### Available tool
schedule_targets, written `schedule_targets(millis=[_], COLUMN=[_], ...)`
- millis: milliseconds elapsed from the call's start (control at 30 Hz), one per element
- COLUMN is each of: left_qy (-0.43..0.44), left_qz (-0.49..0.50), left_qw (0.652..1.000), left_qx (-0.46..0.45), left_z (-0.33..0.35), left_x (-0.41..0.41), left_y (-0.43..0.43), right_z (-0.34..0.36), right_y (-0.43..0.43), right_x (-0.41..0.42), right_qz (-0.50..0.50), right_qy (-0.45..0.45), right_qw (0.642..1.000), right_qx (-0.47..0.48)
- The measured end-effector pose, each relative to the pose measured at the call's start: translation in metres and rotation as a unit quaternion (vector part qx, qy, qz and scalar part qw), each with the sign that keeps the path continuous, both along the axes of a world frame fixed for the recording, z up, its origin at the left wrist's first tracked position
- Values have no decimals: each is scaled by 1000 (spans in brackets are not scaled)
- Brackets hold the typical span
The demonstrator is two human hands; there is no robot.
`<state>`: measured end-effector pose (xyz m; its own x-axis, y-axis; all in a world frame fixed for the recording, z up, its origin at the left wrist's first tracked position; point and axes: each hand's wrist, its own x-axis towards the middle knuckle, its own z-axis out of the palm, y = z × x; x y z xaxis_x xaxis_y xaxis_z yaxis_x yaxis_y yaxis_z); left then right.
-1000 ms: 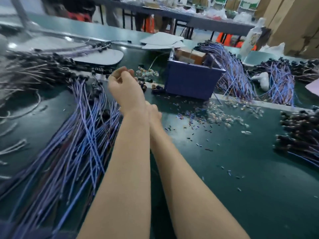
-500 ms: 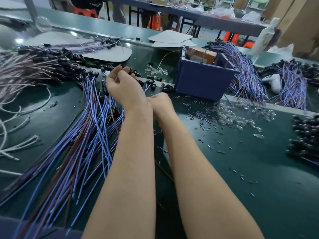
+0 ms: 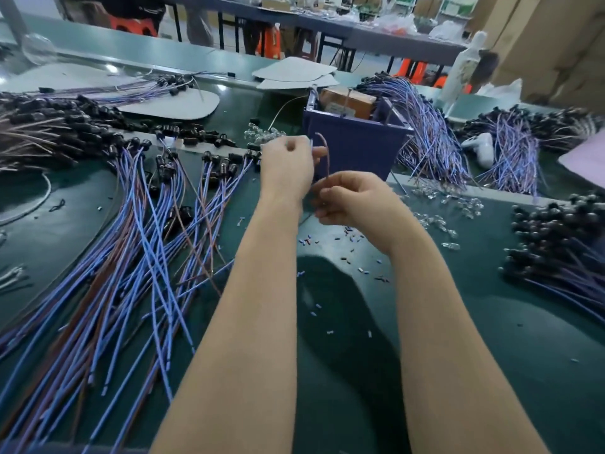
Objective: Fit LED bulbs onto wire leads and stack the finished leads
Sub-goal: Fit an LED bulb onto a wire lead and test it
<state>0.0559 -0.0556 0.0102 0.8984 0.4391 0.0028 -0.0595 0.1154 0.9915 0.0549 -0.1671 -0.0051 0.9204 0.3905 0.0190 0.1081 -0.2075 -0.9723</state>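
Note:
My right hand (image 3: pixel 352 198) grips a brown and blue wire lead (image 3: pixel 325 158) that stands up from its fingers just in front of the blue bin. My left hand (image 3: pixel 286 167) is raised beside the lead's top end, fingers curled and pinching something small that I cannot make out. A spread of finished blue and brown leads (image 3: pixel 137 244) with black caps lies on the green table to the left. Clear LED bulbs (image 3: pixel 438 221) are scattered to the right of my hands, and a smaller cluster of bulbs (image 3: pixel 262 134) lies behind my left hand.
A blue bin (image 3: pixel 353 145) holding a cardboard box stands right behind my hands. Bundles of blue leads (image 3: pixel 432 142) lie beside it, and black-capped leads (image 3: pixel 556 244) pile up at the right. Small wire offcuts (image 3: pixel 343 253) litter the green table (image 3: pixel 507 339).
Both hands have risen off the lead pile and moved right, to in front of the bin. My right hand now holds a single lead upright, and my left hand has come up to its top end.

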Motion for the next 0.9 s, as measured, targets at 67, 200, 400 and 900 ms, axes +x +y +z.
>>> schedule_targets(millis=[67, 200, 400, 900], left_qy=[-48, -77, -81, -63], left_qz=[-46, -163, -196, -146], left_qw=[997, 966, 930, 928], left_qx=[50, 186, 300, 336], left_z=[2, 3, -2, -48], left_x=[0, 3, 3, 6], left_y=[-20, -57, -95, -90], right_z=[-5, -10, -12, -35], right_y=[-16, -46, -81, -82], right_x=[-3, -4, 4, 12], right_qz=[26, 29, -149, -300], right_qy=[22, 31, 8, -70], right_qw=[999, 986, 950, 941], right_qx=[41, 159, 276, 141])
